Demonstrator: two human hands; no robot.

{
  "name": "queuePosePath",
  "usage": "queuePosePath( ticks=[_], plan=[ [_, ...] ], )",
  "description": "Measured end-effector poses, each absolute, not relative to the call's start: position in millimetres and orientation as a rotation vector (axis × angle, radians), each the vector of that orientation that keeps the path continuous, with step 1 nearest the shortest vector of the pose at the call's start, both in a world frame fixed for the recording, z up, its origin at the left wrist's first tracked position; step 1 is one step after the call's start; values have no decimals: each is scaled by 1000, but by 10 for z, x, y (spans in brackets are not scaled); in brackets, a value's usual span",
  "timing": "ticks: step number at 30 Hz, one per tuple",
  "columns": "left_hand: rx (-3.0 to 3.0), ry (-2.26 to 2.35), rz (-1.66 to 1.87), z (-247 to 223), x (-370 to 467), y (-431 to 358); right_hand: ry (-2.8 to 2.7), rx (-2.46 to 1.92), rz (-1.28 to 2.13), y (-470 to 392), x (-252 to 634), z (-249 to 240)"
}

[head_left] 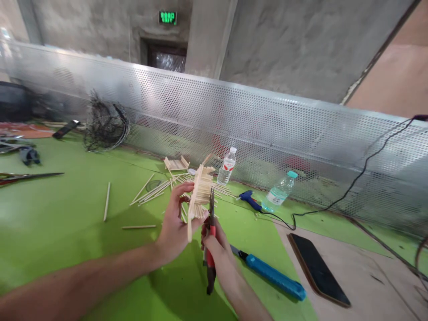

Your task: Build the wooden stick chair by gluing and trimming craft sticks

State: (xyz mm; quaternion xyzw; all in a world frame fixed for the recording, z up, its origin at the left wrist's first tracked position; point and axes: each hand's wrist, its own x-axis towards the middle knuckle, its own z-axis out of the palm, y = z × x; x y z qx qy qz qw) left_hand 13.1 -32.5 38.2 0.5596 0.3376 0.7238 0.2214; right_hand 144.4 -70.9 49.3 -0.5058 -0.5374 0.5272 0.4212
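A small assembly of pale wooden sticks (201, 189) is held up above the green tabletop (76, 200), gripped by my left hand (176, 223) along its left and lower side. My right hand (217, 243) is closed round a red-and-black handled cutting tool (210, 258). The metal jaws of that tool point up and lie against the right edge of the stick assembly; whether they touch a stick is too small to tell. Behind the assembly, loose sticks (157, 191) are scattered on the table.
Beyond stand a red-labelled bottle (227, 166) and a green-capped bottle (280, 191), near a blue glue gun (250, 199) with its cord. A blue knife (276, 276) and phone (318, 269) lie right. Scissors (30, 177), wire coil (107, 127) and another stick piece (177, 164) are left.
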Motion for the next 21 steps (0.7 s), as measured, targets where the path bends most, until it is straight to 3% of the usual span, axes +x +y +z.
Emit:
queuePosePath(
  ticks=[12,21],
  plan=[
    [1718,1031,2012,391,105,-327,-1444,-1460,1280,-734,1429,613],
    [1404,678,1786,394,155,-392,-1554,-1370,1223,-471,1652,414]
  ],
)
